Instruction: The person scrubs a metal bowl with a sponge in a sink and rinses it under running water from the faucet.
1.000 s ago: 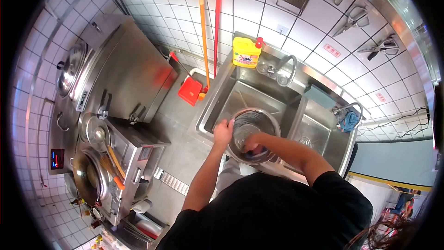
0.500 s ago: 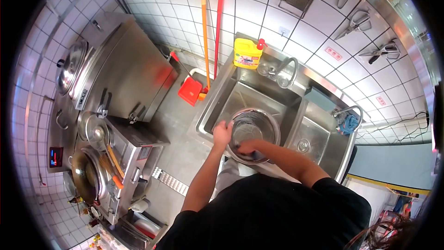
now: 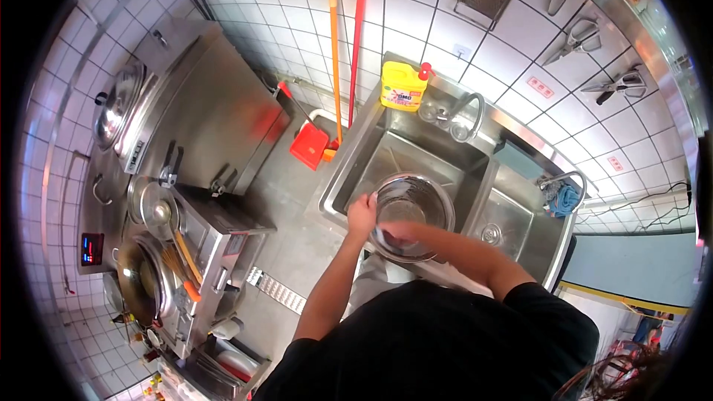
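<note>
A round, deep steel pot (image 3: 417,194) is tilted at the front edge of the large sink basin (image 3: 371,160), close to my body. Its inner wall shows pale streaks, like suds or water. My left hand (image 3: 362,214) is closed around the left side of the rim. Inside the pot, my right hand (image 3: 399,232) is pressed low against the near wall, its fingers curled and blurred. Something may be under those fingers, but I cannot make it out.
A yellow detergent jug (image 3: 402,87) stands on the sink's back corner by the faucet (image 3: 475,115). To the right is a smaller basin (image 3: 512,215) with a blue cloth (image 3: 566,199). At left are a wok (image 3: 137,278) and a red dustpan (image 3: 309,146).
My right hand has moved slightly up along the inside of the pot's near wall. My left hand stays on the rim. The whole view has shifted a little.
</note>
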